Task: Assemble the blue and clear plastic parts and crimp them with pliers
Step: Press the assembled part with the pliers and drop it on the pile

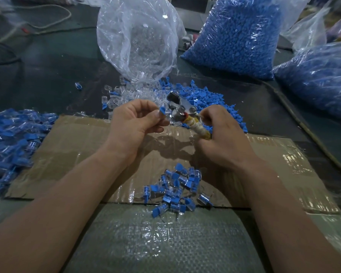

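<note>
- The left hand [134,125] pinches a blue part [162,111] between thumb and fingertips, cap up. Whether a clear sleeve already sits on it is too blurred to tell.
- The right hand [222,133] is curled round the tape-wrapped handle of the pliers [182,107], whose steel head stands just beside the part, at its 2 o'clock.
- The step in hand looks like presenting the piece for crimping. The next move calls for steering it squarely between the jaws, then one firm squeeze without letting it slip.
- At 6 o'clock of the hands, a small pile of finished pieces [177,190] lies on the cardboard sheet [77,154]; a larger heap [12,138] lies at 9 o'clock.
- At 12 o'clock, loose clear parts [126,95] spill from a clear bag [138,40]. Loose blue parts [205,99] lie at 1 o'clock, with a full bag of blue parts [234,36] beyond them.
- Nothing stands between part and pliers, though the loose stock lies close behind the pliers' head.
</note>
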A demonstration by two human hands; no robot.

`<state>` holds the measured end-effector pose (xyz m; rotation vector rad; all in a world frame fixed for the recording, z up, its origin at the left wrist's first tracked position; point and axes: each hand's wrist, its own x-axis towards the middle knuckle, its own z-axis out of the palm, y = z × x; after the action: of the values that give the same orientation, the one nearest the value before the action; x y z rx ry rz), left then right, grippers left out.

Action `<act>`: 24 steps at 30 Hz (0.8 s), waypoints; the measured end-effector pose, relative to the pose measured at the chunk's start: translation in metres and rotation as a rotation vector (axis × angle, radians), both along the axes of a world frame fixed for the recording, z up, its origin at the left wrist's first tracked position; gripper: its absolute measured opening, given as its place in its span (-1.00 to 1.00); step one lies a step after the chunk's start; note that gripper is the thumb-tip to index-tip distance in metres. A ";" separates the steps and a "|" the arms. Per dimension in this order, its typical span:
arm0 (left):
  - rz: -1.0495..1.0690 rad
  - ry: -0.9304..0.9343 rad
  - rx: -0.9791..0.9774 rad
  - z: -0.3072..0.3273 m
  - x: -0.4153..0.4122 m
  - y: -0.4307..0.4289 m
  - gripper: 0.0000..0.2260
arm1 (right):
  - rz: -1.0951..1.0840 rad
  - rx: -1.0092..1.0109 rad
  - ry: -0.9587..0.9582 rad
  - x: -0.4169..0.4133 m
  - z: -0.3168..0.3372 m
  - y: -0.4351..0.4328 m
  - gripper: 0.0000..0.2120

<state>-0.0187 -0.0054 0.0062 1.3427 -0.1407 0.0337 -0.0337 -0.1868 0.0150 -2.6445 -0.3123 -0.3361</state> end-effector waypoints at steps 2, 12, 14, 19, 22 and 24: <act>0.006 -0.017 0.010 0.001 0.000 0.000 -0.85 | 0.016 -0.006 0.020 -0.001 0.000 0.001 -0.72; 0.007 -0.059 0.050 0.000 0.000 -0.001 -0.84 | 0.044 -0.022 0.096 0.000 0.000 0.002 -0.72; 0.004 -0.069 0.067 0.000 0.000 -0.001 -0.83 | 0.043 -0.022 0.106 -0.001 0.000 0.001 -0.71; -0.006 -0.100 0.088 -0.001 -0.001 -0.001 -0.83 | 0.044 -0.051 0.109 -0.001 0.002 0.001 -0.72; -0.004 -0.117 0.106 -0.003 -0.001 -0.001 -0.82 | 0.047 -0.054 0.115 -0.001 0.003 0.002 -0.75; 0.010 -0.129 0.125 -0.004 -0.001 -0.001 -0.82 | 0.058 -0.058 0.113 -0.001 0.003 0.004 -0.76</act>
<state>-0.0193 -0.0066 0.0018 1.4659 -0.2485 0.1218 -0.0349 -0.1829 0.0180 -2.6918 -0.3656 -0.1599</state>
